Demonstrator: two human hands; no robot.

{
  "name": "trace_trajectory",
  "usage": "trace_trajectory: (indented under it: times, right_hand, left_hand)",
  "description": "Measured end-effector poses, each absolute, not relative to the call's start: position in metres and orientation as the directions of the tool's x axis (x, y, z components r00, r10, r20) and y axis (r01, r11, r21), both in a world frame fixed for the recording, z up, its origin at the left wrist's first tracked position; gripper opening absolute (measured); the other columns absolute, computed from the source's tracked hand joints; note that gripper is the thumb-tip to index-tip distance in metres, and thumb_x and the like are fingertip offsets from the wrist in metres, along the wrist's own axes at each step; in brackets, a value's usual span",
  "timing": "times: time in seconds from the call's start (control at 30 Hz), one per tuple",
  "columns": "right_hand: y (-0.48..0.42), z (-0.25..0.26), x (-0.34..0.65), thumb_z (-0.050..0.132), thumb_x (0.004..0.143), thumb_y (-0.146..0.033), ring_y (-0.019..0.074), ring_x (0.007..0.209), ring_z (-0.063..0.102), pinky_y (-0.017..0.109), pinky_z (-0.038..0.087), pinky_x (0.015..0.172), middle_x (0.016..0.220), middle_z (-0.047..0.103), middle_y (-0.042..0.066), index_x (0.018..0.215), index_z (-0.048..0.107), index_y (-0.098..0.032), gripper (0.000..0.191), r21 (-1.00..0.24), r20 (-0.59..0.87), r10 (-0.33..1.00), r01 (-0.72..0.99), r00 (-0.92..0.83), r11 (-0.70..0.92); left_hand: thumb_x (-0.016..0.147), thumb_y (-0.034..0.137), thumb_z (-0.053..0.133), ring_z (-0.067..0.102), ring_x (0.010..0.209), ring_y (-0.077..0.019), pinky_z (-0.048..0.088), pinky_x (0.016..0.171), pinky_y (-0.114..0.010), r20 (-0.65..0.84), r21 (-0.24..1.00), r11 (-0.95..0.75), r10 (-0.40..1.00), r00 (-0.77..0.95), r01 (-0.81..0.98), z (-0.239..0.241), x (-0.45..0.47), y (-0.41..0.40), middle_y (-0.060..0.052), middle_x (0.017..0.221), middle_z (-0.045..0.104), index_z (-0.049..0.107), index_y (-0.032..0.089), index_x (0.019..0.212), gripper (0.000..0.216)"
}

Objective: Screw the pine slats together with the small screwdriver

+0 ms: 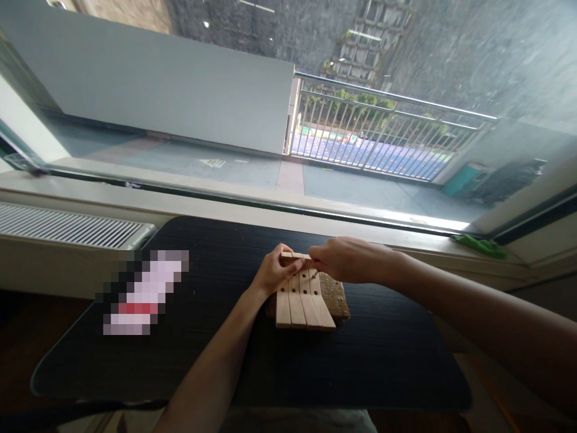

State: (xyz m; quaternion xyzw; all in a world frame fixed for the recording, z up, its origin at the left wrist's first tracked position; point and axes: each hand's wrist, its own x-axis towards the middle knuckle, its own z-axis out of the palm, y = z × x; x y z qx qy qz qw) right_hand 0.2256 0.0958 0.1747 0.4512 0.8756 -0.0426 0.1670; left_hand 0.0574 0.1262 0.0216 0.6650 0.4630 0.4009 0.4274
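A pale wooden piece of several slats (pixel 295 310) with rows of dark holes lies on the table, resting over a brown, pitted block (pixel 336 297). My left hand (pixel 274 270) grips its far left part, the thumb across the top and the fingers at the far edge. Closed in a fist, my right hand (pixel 345 258) is over the far right corner of the slats. A thin, dark bit shows below that fist, by a hole in the rightmost slat. Whatever the right fingers hold is hidden in the fist.
The dark table (pixel 216 252) has rounded corners. On its left lies a blurred-out pinkish item (pixel 151 288). Behind stand a window sill (pixel 252 209) and a large pane, with a railing (pixel 374 129) outside. A radiator (pixel 76 225) is at left, a green cloth (pixel 478 245) at right.
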Motion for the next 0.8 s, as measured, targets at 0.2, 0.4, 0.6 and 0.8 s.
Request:
trace_trajectory:
  times: [0.2,0.4,0.6,0.8]
  right_hand:
    - [0.0937,0.1756,0.2211,0.042,0.097,-0.026,0.0128,0.052,0.048,0.027,0.023,0.048,0.068,0.064,0.007,0.095,0.065,-0.015,0.026,0.128,-0.313,0.809,0.822,-0.497,0.555]
    - [0.0915,0.18,0.2168,0.041,0.097,-0.029,0.0142,0.057,0.052,0.027,0.025,0.05,0.073,0.066,0.008,0.096,0.065,-0.016,0.028,0.127,-0.344,0.835,0.86,-0.429,0.494]
    - [0.0928,0.1801,0.2182,0.038,0.098,-0.031,0.0161,0.061,0.056,0.028,0.026,0.051,0.077,0.069,0.009,0.096,0.063,-0.016,0.029,0.131,-0.354,0.839,0.866,-0.414,0.482]
    - [0.0917,0.175,0.2252,0.042,0.095,-0.032,0.0175,0.062,0.06,0.028,0.023,0.049,0.074,0.069,0.007,0.091,0.062,-0.017,0.025,0.178,-0.286,0.852,0.85,-0.437,0.496]
  left_hand:
    - [0.073,0.049,0.068,0.062,0.076,-0.0184,0.046,0.066,-0.027,0.152,0.938,-0.22,0.956,0.251,0.267,0.0208,0.0574,0.1264,-0.002,0.08,0.066,0.057,0.018,0.087,0.036]
    - [0.073,0.048,0.068,0.062,0.074,-0.0176,0.047,0.066,-0.027,0.168,0.933,-0.233,0.956,0.241,0.274,0.0221,0.0572,0.1256,-0.001,0.079,0.067,0.057,0.019,0.085,0.034]
    - [0.073,0.048,0.068,0.062,0.073,-0.0172,0.046,0.065,-0.026,0.162,0.936,-0.228,0.956,0.245,0.269,0.0253,0.0573,0.1251,-0.001,0.078,0.066,0.057,0.019,0.084,0.034]
    - [0.073,0.05,0.069,0.061,0.071,-0.0167,0.046,0.063,-0.025,0.156,0.94,-0.22,0.957,0.246,0.26,0.0249,0.057,0.1249,0.0,0.075,0.065,0.057,0.019,0.084,0.035]
